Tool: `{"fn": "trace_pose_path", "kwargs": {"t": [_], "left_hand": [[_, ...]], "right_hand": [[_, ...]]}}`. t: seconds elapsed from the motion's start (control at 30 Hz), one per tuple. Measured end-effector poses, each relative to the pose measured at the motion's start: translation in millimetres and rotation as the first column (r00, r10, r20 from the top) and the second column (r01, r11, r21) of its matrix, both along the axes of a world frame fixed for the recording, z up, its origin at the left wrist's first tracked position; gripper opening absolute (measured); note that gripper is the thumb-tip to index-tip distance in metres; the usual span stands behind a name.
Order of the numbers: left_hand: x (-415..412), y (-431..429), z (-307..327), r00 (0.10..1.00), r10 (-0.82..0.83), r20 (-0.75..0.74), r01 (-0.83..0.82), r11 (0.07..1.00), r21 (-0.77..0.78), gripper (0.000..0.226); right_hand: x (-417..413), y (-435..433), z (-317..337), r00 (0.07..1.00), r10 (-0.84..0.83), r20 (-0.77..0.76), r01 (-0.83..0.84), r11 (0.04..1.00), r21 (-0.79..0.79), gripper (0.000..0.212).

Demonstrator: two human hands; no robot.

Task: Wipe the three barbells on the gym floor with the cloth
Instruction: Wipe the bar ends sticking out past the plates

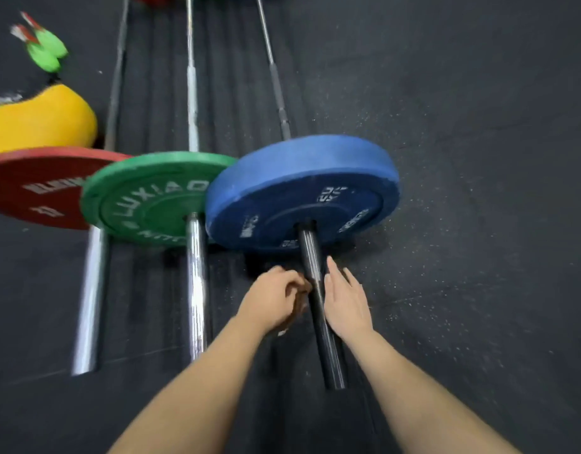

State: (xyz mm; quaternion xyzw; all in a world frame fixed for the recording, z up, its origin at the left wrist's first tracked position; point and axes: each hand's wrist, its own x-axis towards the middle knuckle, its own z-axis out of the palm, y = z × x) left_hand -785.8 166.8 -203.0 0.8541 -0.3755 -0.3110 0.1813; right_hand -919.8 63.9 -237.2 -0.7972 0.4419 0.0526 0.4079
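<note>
I have both forearms stretched forward, one on either side of the black sleeve point(318, 306). My left hand point(276, 299), just left of it, curls its fingers round a brownish cloth point(304, 294) at the sleeve's side. My right hand point(346, 299), just right of it, has its fingers straight.

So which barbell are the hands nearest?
The rightmost, with the blue plate: its dark end lies between the left hand and right hand; the others shine silver.

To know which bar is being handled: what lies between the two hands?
The black barbell sleeve, in the head view, between the left hand gripping a cloth and the open right hand.
</note>
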Motion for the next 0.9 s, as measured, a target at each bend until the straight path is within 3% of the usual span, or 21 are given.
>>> {"fn": "trace_pose_path", "kwargs": {"t": [0.03, 0.1, 0.2, 0.33, 0.43, 0.53, 0.63, 0.8, 0.9], "left_hand": [[-17, 18, 24, 0.987, 0.153, -0.057, -0.153, 0.988, 0.01, 0.025], [-46, 42, 88, 0.864, 0.468, -0.188, -0.479, 0.878, -0.019, 0.027], [-84, 51, 208, 0.692, 0.602, -0.399, -0.668, 0.743, -0.038, 0.027], [-122, 27, 390, 0.618, 0.585, -0.525, -0.713, 0.698, -0.061, 0.024], [-142, -8, 515, 0.657, 0.481, -0.58, -0.664, 0.734, -0.144, 0.025], [-153, -44, 608, 0.718, 0.375, -0.587, -0.61, 0.744, -0.271, 0.026], [-165, -82, 666, 0.745, 0.275, -0.608, -0.588, 0.701, -0.404, 0.026], [-175, -118, 715, 0.654, 0.175, -0.736, -0.635, 0.655, -0.409, 0.042], [-157, -131, 725, 0.651, 0.18, -0.737, -0.631, 0.669, -0.394, 0.05]], "right_hand": [[-16, 7, 30, 0.996, -0.088, 0.004, 0.087, 0.991, 0.101, 0.05], [-49, 18, 108, 0.965, -0.26, 0.013, 0.245, 0.923, 0.295, 0.049], [-92, 17, 237, 0.937, -0.349, 0.009, 0.313, 0.852, 0.419, 0.049], [-137, -7, 411, 0.941, -0.337, -0.014, 0.302, 0.823, 0.482, 0.046], [-157, -28, 531, 0.959, -0.279, 0.051, 0.208, 0.816, 0.54, 0.045], [-166, -51, 617, 0.954, -0.229, 0.194, 0.077, 0.811, 0.58, 0.063], [-161, -79, 677, 0.905, -0.23, 0.359, -0.052, 0.777, 0.627, 0.029], [-146, -114, 728, 0.784, -0.471, 0.404, -0.052, 0.598, 0.8, 0.048], [-124, -142, 735, 0.748, -0.537, 0.391, -0.083, 0.509, 0.857, 0.05]]}}
